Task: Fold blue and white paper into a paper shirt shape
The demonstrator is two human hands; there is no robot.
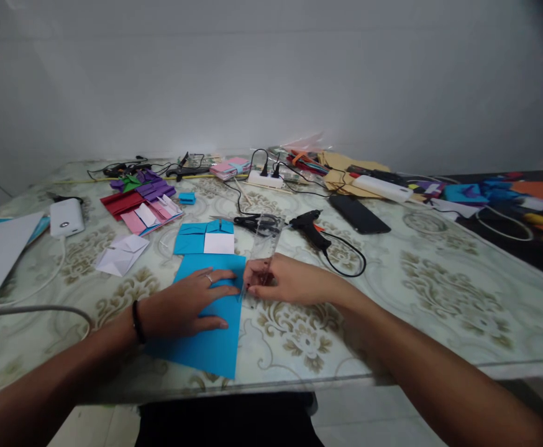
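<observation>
A sheet of blue paper (pixel 206 354) lies near the table's front edge. My left hand (pixel 185 304), with a ring and a dark wristband, rests on it with fingers spread. At the sheet's right edge, my right hand (pixel 281 277) is closed around a clear plastic ruler (pixel 264 242), which slants away from me. Part of the ruler is hidden by my fingers. Just beyond the sheet sits a folded blue paper piece (pixel 190 239) with a white square (pixel 219 243) on it. Black scissors (pixel 253 222) lie behind the ruler, partly under it.
Right of the ruler are a black glue gun (pixel 312 230) with its cable and a dark phone (pixel 359 214). Folded red paper (pixel 120 203) and white paper (pixel 121 254) lie left. A white power bank (pixel 66 217), a power strip (pixel 266 179) and cords surround the work area.
</observation>
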